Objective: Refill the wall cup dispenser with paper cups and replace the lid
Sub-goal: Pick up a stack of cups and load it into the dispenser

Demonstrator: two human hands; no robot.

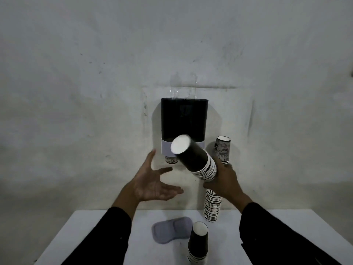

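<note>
Nearest, at six o'clock on the white table, a short cup stack stands beside the grey lid. Beyond, the right hand grips a tilted stack of paper cups, its base pointing to eleven o'clock; the left hand is spread wide, holding nothing. It should steady that stack, level it, then lift toward the black wall dispenser at twelve. A tall stack and another upturned cup behind the right hand risk being toppled.
</note>
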